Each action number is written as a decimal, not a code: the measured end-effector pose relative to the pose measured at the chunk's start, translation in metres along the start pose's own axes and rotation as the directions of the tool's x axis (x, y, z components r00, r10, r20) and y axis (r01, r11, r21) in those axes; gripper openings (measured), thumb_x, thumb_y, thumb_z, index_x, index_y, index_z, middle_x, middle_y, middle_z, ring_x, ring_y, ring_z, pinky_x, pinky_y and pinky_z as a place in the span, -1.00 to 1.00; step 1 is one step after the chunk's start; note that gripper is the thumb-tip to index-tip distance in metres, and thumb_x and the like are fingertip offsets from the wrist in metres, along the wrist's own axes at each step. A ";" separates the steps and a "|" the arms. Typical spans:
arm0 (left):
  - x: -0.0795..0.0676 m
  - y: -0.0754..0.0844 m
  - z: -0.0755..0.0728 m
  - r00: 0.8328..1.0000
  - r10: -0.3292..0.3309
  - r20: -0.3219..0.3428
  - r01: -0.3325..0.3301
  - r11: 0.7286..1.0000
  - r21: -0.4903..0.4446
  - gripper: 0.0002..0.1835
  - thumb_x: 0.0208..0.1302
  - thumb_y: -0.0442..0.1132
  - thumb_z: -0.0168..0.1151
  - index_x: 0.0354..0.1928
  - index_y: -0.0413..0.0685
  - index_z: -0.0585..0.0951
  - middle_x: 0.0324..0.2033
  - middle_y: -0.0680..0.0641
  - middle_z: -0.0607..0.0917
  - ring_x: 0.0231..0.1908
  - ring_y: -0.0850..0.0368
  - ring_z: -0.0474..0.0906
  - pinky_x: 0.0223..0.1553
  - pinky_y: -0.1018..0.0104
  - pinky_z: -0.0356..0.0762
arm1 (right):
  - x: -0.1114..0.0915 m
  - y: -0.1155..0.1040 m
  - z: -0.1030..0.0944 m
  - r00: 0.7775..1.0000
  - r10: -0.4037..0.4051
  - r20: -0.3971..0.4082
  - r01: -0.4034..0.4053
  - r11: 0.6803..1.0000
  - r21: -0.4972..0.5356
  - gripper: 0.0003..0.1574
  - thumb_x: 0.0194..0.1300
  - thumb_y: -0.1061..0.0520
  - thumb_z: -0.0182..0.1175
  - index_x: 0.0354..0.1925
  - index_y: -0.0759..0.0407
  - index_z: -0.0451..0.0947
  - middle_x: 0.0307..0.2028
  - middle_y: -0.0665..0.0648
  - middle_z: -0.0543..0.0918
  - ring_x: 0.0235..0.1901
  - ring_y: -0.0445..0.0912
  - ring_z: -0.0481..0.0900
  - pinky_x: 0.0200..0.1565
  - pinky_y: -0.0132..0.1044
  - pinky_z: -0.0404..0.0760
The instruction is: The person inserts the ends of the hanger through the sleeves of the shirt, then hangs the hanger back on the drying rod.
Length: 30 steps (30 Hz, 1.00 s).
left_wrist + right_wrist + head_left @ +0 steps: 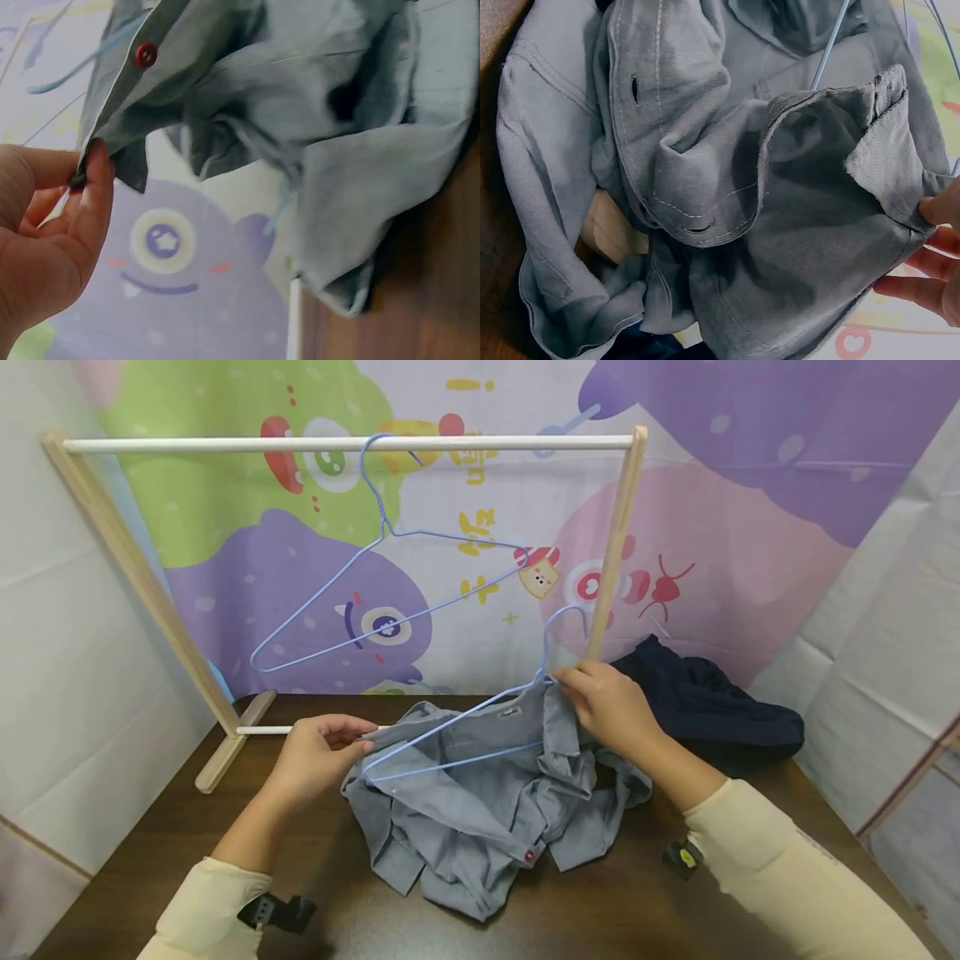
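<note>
A grey button-up shirt (465, 827) lies bunched, its upper part lifted off the dark table. A blue wire hanger (545, 643) is partly inside it, its left arm in front of the cloth and its hook standing up at the right. My left hand (322, 756) pinches the shirt's left edge between thumb and fingers; a red button (146, 54) shows close by in the left wrist view. Beside the hanger's neck, my right hand (611, 702) pinches the shirt's upper edge. Cloth hides the hanger's right end.
Behind the shirt stands a wooden rack with a white rail (225, 445). Another blue hanger (322, 589) hangs from that rail. Dark navy cloth (712, 702) is heaped at the right, behind my right hand. A printed curtain (480, 610) closes off the back.
</note>
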State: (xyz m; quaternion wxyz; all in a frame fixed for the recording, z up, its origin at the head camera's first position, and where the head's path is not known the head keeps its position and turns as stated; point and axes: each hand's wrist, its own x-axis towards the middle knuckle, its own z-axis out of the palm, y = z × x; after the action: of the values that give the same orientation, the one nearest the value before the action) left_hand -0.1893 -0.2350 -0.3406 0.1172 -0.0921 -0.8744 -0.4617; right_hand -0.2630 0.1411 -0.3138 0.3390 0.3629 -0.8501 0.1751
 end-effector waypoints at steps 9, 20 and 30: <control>-0.006 0.018 -0.032 0.986 0.080 0.149 -0.074 0.996 -0.045 -0.79 0.16 -0.45 0.36 -0.14 -0.32 0.70 -0.35 -0.14 0.72 -0.37 0.19 0.63 -0.36 0.40 0.60 | -0.001 -0.001 0.011 0.997 -0.071 -0.002 0.071 0.994 -0.081 -0.73 0.18 0.37 0.29 -0.13 0.18 0.67 -0.39 0.16 0.59 -0.42 0.14 0.56 -0.55 -0.01 0.58; -0.002 0.058 -0.028 0.985 0.171 0.028 -0.173 0.974 0.145 -0.83 0.15 -0.44 0.32 -0.21 -0.18 0.74 -0.37 -0.07 0.75 -0.36 0.17 0.63 -0.51 0.44 0.49 | -0.002 -0.005 0.020 0.996 -0.075 0.046 0.083 0.974 -0.211 -0.63 0.15 0.43 0.24 -0.09 0.14 0.61 -0.42 0.15 0.51 -0.48 0.08 0.49 -0.70 -0.06 0.48; -0.023 0.082 0.032 0.896 0.443 0.013 -0.428 0.858 0.284 -0.82 -0.07 -0.49 0.39 -0.37 -0.14 0.71 -0.44 0.02 0.69 -0.47 0.23 0.59 -0.46 0.38 0.54 | 0.000 -0.009 0.026 0.998 0.013 0.065 0.003 0.971 -0.241 -0.65 0.16 0.42 0.19 -0.11 0.15 0.62 -0.46 0.20 0.51 -0.48 0.14 0.49 -0.65 0.04 0.53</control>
State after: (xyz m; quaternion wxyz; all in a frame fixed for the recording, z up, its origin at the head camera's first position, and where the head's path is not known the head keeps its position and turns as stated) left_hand -0.1493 -0.1642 -0.3001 0.2536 -0.2576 -0.8838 -0.2972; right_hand -0.2686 0.1210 -0.3315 0.3517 0.3224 -0.8768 0.0595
